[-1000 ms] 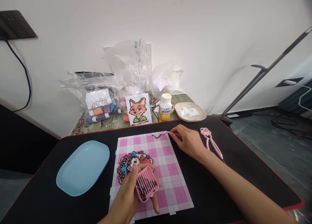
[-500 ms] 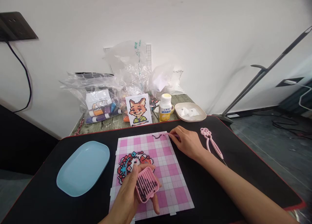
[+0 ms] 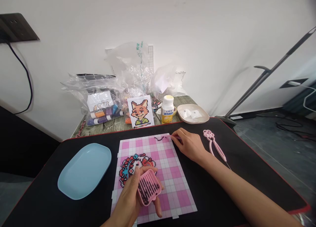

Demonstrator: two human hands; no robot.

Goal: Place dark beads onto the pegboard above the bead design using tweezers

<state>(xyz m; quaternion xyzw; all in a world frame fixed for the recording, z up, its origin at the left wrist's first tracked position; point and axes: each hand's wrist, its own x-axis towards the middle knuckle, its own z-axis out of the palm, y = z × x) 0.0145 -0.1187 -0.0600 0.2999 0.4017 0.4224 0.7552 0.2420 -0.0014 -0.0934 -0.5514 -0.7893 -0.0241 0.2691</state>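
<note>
A pink-and-white checked bead pegboard point(image 3: 170, 174) lies on the black mat, with a partly built bead picture point(image 3: 130, 166) near its left side and a short row of dark beads point(image 3: 160, 138) at its far edge. My left hand point(image 3: 134, 200) is closed round a small pink tray of dark beads point(image 3: 148, 186), held over the board. My right hand point(image 3: 189, 144) pinches a thin pink tool point(image 3: 172, 136) whose tip rests beside the dark bead row.
A light blue dish point(image 3: 84, 171) sits left of the board. Pink tweezers point(image 3: 214, 144) lie to the right. Behind stand a fox pattern card point(image 3: 140, 111), a white bottle point(image 3: 167, 109), a beige dish point(image 3: 193, 113) and plastic bags of bead tubes point(image 3: 101, 101).
</note>
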